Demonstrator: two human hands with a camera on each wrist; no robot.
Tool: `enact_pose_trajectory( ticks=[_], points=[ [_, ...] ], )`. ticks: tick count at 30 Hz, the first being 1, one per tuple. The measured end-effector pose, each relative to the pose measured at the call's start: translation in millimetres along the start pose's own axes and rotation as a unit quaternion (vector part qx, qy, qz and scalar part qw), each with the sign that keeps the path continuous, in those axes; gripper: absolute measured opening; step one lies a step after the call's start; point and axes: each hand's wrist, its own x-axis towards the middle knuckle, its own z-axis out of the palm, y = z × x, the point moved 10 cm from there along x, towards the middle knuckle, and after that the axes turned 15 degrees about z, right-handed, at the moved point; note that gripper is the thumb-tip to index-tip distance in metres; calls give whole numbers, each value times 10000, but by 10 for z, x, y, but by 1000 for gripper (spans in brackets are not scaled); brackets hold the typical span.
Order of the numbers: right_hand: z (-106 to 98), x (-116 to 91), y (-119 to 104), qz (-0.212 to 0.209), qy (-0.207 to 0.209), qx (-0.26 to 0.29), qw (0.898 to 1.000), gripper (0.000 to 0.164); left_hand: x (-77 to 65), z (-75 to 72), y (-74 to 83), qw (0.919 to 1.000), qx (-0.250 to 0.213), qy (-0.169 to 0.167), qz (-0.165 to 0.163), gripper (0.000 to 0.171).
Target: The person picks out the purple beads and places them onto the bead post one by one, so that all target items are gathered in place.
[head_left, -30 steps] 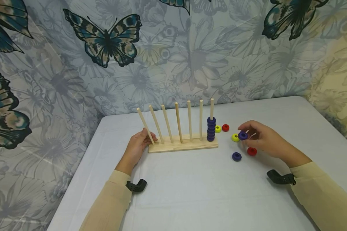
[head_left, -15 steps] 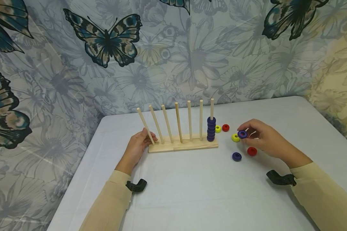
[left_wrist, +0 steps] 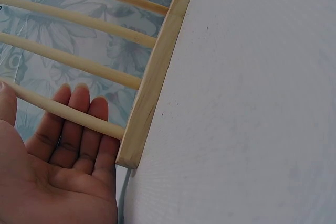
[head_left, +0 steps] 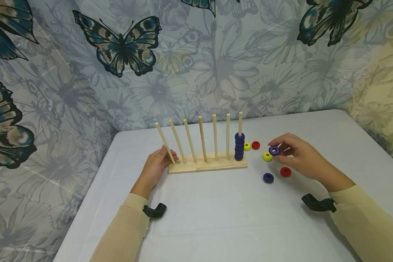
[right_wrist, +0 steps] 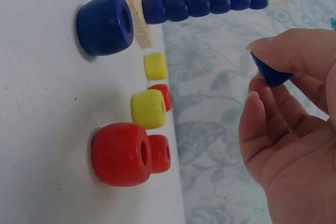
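Observation:
My right hand pinches a dark blue bead between thumb and fingertips, raised above the table. Part of this bead shows in the right wrist view, its hole hidden there. At the left end of a wooden peg stand, my left hand holds the outermost peg. Its fingers lie behind that peg and the thumb rests on the near side. The peg at the right end carries a stack of several blue beads; the other pegs are bare.
Right of the stand lie a loose blue bead, red beads and yellow beads. The right wrist view shows a further red bead behind the nearest one. A wall covering with butterflies rises behind the white table.
My right hand has lifted the pinched blue bead slightly and tilted it, so its hole now faces the head camera more. The left hand and the stand have stayed put.

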Motion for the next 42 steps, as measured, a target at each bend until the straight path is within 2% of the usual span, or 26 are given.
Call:
enact_pose_trajectory(
  ticks=[17, 26, 32, 42],
  points=[
    [-35, -32, -129, -29, 172, 33, 9998, 39, -3, 16, 3, 10000, -41, 0, -31, 75],
    [-18, -74, -291, -224, 294, -1, 9993, 38, 2, 17, 11, 9999, -117, 58, -38, 66],
    [-8, -116, -403, -324, 409, 52, 9986, 48, -4, 8, -2, 10000, -76, 61, -23, 66],
    [-27, -236, -699, -1040, 604, 289, 9923, 46, -5, 14, -14, 10000, -56, 51, -12, 67]
  ],
)
